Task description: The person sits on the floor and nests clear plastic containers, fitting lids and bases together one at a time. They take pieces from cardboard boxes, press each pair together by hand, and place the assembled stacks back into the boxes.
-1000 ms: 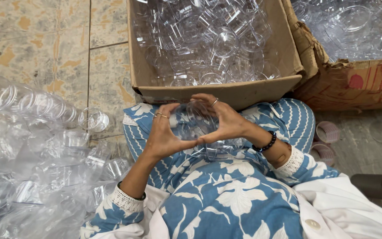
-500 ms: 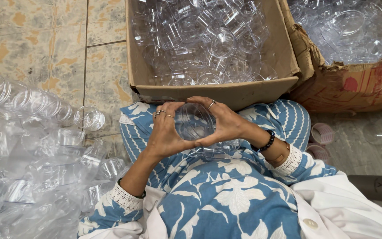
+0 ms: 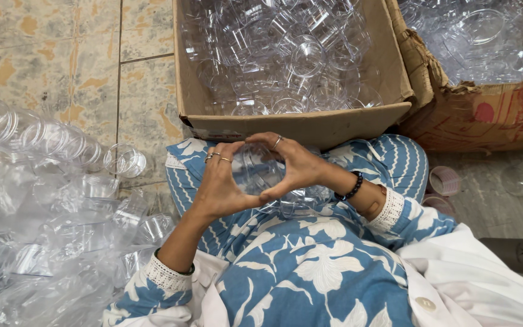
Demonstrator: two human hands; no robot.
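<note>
While both hands, left hand [image 3: 219, 184] & right hand [image 3: 298, 166], clasp clear cup [image 3: 258, 171]; mouth faces camera.

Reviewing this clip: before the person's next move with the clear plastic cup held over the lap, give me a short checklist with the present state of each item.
1. Both hands on the clear cup: ok. The left hand and right hand wrap it from either side.
2. Grip secure: ok. Fingers curl round the wall, thumbs meet below.
3. Cup single or nested: cannot tell; clear plastic hides the layers.
4. Room in the near cardboard box: ok. It is open-topped and partly filled with clear cups.
5. Sleeved cup stacks to the person's left within reach: ok, lying on the floor beside the lap.
6. Cup free of cracks: cannot tell.
</note>
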